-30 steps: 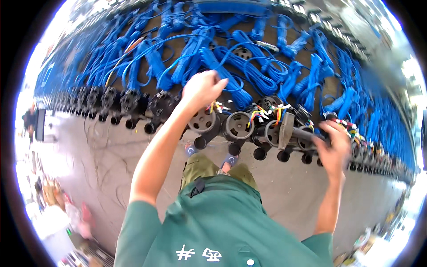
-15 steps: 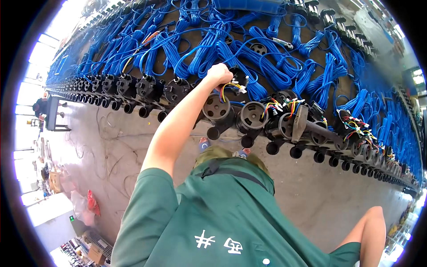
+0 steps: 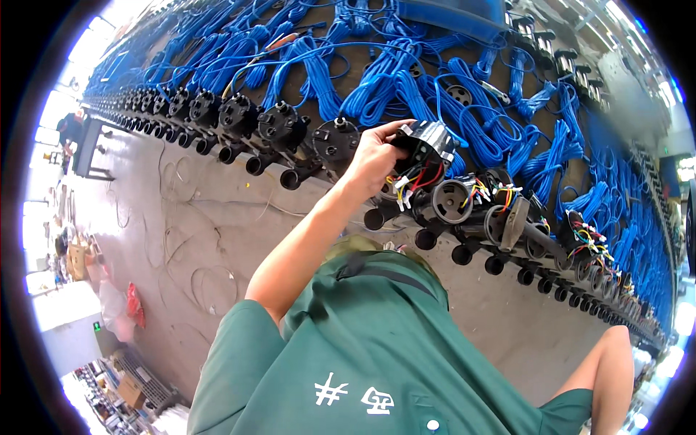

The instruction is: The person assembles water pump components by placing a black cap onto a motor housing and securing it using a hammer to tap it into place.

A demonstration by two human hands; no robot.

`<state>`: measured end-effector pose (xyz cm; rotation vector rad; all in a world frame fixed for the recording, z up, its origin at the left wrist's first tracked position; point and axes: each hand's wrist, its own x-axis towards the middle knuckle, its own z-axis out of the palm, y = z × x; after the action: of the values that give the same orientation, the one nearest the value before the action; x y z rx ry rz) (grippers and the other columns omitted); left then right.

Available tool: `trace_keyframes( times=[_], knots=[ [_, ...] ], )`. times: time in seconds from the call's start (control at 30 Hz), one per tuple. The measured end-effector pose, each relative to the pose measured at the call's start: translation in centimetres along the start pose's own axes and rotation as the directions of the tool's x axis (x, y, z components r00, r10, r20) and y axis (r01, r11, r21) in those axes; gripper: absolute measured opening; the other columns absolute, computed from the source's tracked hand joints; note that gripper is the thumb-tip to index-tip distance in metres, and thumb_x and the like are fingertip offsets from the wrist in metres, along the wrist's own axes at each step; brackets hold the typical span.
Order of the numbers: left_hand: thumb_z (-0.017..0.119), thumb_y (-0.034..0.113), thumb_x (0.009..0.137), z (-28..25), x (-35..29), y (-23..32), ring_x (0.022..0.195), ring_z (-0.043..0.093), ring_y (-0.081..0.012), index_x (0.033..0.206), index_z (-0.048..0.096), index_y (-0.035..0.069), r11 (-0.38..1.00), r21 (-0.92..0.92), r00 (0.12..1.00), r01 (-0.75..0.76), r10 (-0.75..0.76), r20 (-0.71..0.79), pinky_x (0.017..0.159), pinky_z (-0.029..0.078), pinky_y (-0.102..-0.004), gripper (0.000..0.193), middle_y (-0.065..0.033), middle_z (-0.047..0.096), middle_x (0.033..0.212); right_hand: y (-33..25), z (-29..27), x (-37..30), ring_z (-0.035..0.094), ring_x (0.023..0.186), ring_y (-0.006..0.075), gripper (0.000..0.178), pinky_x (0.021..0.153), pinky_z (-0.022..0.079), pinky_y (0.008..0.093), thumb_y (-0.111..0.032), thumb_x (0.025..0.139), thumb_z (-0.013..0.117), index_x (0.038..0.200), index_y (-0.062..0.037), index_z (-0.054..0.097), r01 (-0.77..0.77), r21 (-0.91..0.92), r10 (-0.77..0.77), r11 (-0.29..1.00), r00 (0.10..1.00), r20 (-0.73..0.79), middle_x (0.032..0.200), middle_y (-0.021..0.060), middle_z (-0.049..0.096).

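My left hand (image 3: pixel 377 158) is closed around the edge of a black round cap (image 3: pixel 431 142), thumb and fingers pinching its left side. The cap is tilted above the row of housings, its underside partly toward me. Red, yellow and black wires (image 3: pixel 413 181) with white connectors hang from it. Just below and to the right sits an open black round housing (image 3: pixel 451 201). Left of the hand stands a capped black housing (image 3: pixel 336 143). Of my right arm, only the bent elbow (image 3: pixel 615 348) shows at the lower right; the hand is out of view.
Many bundles of blue cable (image 3: pixel 388 80) cover the bench behind the housings. A hammer (image 3: pixel 515 225) lies across housings at the right, near loose coloured wires (image 3: pixel 586 235). A blue bin (image 3: pixel 453 18) stands at the back. Another person (image 3: pixel 70 130) is far left.
My left hand has brought the black cap up and tilted it, so its wires now hang down in view. The whole view has shifted, with the bench things appearing farther right.
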<state>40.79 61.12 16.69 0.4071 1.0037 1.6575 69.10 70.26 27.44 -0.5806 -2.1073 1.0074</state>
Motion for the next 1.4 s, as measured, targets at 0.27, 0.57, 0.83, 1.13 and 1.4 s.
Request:
trace_keyframes(
  times=[0.27,0.57,0.83,1.13,1.4],
  knots=[
    [0.052,-0.023,0.073,-0.6,-1.2,0.5,0.087,0.066,-0.0083,0.128,0.072,0.001,0.973,0.114,0.978,-0.202,0.207,-0.029,0.078,0.053,-0.0236,0.063,-0.0042,0.074,0.098,-0.4,1.4,1.1,0.069,0.1,0.0197,0.042,0.086,0.054,0.0362,-0.038,0.107,0.051,0.118,-0.0035,0.072,-0.034,-0.009,0.034,0.999,0.999,0.042,0.11,0.0108,0.073],
    [0.07,-0.013,0.072,1.1,-1.4,3.8,0.101,0.072,-0.0284,0.125,0.075,0.01,0.262,0.702,0.671,-0.662,0.624,0.4,0.088,0.057,-0.0351,0.058,-0.0124,0.069,0.114,2.3,2.8,4.3,0.072,0.105,0.0254,0.078,0.09,0.058,0.0416,-0.07,0.101,0.048,0.12,0.0026,0.068,-0.49,0.063,0.492,0.869,0.871,-0.004,0.113,0.0165,0.075],
    [0.083,0.003,0.07,2.3,-0.8,3.7,0.123,0.064,-0.0352,0.151,0.049,0.002,0.346,0.717,0.79,-0.606,0.368,0.49,0.103,0.055,-0.0423,0.087,-0.0214,0.058,0.137,9.9,9.9,6.1,0.075,0.075,0.0179,0.034,0.068,0.062,0.0362,-0.036,0.1,0.074,0.106,-0.0025,0.071,-0.832,0.543,0.753,0.11,0.426,0.501,0.092,0.0071,0.076],
    [0.091,0.031,0.074,-0.8,-3.1,-0.9,0.126,0.052,-0.0382,0.104,0.074,-0.002,0.234,0.937,0.96,-0.259,0.171,0.223,0.106,0.048,-0.045,0.048,-0.0185,0.066,0.119,9.3,10.8,7.9,0.074,0.081,0.0137,0.042,0.076,0.06,0.03,-0.042,0.106,0.065,0.109,-0.0009,0.075,-0.703,0.517,0.563,0.489,0.707,0.429,0.096,0.0065,0.078],
    [0.078,0.022,0.085,-4.8,-5.3,-4.7,0.144,0.04,-0.0467,0.133,0.055,-0.011,0.017,0.954,0.899,-0.3,0.34,0.277,0.118,0.04,-0.0519,0.063,-0.029,0.042,0.153,10.7,14.1,7.1,0.067,0.083,0.0074,0.041,0.077,0.053,0.024,-0.036,0.11,0.06,0.107,0.0007,0.078,-0.514,0.298,0.405,0.804,0.842,0.357,0.095,0.0033,0.077]
  ],
)
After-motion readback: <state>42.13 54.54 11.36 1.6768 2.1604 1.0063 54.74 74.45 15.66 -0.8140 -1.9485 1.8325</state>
